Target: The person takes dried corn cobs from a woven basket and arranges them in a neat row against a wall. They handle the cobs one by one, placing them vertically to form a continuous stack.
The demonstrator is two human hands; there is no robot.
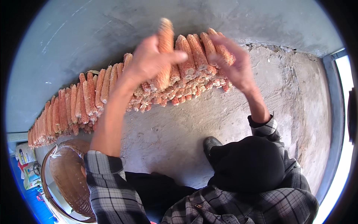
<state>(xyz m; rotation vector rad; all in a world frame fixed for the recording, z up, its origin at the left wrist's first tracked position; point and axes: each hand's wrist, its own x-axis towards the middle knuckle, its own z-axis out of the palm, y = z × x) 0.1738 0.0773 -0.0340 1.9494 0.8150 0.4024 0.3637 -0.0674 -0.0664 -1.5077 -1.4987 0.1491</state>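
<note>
A long stack of orange-red corn cobs (89,99) leans in a row against a grey wall (74,33), running from the lower left to the upper middle. My left hand (151,59) is raised over the stack and grips one corn cob (165,37), which stands nearly upright and looks blurred. My right hand (233,63) hovers with its fingers spread over the right end of the row, touching or nearly touching the top cobs there. Both sleeves are dark plaid.
A round woven basket (63,179) sits at the lower left on the concrete floor (179,130). Coloured packages (28,164) lie beside it at the far left. My dark shoe (210,143) stands on the floor. A grey door frame (333,112) runs down the right side.
</note>
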